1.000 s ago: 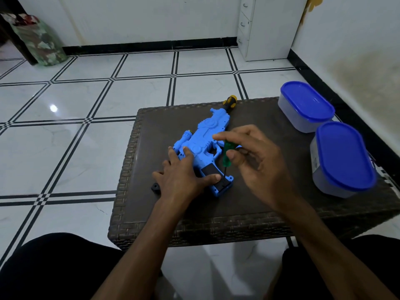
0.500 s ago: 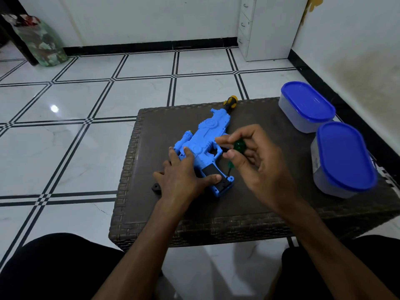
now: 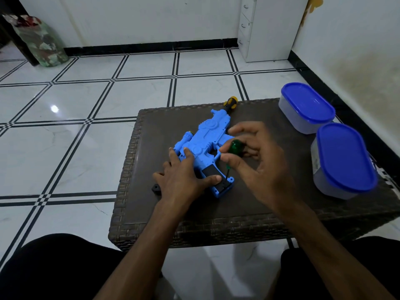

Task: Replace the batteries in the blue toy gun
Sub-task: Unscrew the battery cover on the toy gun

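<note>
Since a second ago, the right hand (image 3: 257, 161) has swung the green screwdriver (image 3: 234, 149) from a low slant to nearly upright, its tip now down on the black panel (image 3: 213, 176) in the grip of the toy gun (image 3: 205, 146). Thumb and fingertips pinch the round green handle, the other fingers loosely curled above it. Lying flat on the dark wicker table (image 3: 151, 215), the gun has its long axis running from the near grip to the far right, muzzle pointing away. Spread fingers of the left hand (image 3: 184, 176) press the gun's body, thumb resting on the panel just beside the screwdriver shaft. Beyond the muzzle lies a yellow-handled screwdriver (image 3: 230, 102).
</note>
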Available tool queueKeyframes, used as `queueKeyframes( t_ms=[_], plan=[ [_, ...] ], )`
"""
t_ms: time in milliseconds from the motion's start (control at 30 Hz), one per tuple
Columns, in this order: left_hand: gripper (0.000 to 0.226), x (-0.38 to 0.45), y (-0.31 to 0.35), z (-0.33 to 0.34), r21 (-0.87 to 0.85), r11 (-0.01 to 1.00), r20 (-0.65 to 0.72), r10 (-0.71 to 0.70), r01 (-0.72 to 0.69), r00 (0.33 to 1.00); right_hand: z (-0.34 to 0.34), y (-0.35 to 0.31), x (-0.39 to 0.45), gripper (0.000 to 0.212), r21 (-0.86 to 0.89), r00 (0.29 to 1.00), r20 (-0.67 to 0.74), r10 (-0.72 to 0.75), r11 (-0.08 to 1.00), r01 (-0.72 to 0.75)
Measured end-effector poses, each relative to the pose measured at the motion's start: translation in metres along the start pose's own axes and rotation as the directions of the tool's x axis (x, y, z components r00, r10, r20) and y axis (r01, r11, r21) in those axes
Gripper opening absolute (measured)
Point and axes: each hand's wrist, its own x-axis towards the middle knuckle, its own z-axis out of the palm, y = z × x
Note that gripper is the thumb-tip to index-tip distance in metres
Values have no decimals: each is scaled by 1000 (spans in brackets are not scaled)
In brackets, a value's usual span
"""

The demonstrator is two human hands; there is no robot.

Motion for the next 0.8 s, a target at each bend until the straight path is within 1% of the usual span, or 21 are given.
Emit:
queueKeyframes(
  t_ms=[33,67,133,267,367,400,467,533,567,633,700,800],
  plan=[
    [111,0,0,0,-1,1000,-3,0,0,1000,-1,0,0,34,36,1000,1,28,999,-28],
    [111,1,0,0,1,1000,-5,0,0,1000,-3,1,-1,31,54,999,11,36,998,-37],
    [111,1,0,0,5,1000,-5,-1,1,1000,-5,3,-3,23,44,999,33,26,999,-27],
    [111,0,1,0,11,1000,2,-4,4,1000,-4,3,-2,27,-65,998,43,-50,996,53],
    [111,0,0,0,12,1000,2,-2,2,1000,-3,5,0,33,-136,995,15,-94,986,95],
    [111,1,1,0,11,1000,5,-2,2,1000,-2,5,0,36,-126,997,-3,-76,989,75],
    [111,1,1,0,8,1000,7,-5,5,1000,-2,4,0,42,-15,999,-34,5,1000,-6],
    [111,0,1,1,8,1000,1,-8,8,1000,-2,3,-2,36,73,999,-26,46,996,-44],
    [110,0,1,1,11,1000,-1,-7,7,1000,-3,4,-3,31,70,999,-9,43,997,-42],
    [110,0,0,1,12,1000,-1,-7,7,1000,-5,4,-3,27,23,1000,20,14,1000,-14],
    [110,0,0,1,16,1000,-1,-5,5,1000,-4,3,-2,22,-26,999,19,-42,999,43],
    [111,0,0,0,20,1000,3,-2,2,1000,-3,3,-1,24,-70,996,11,-87,994,87]
  ],
)
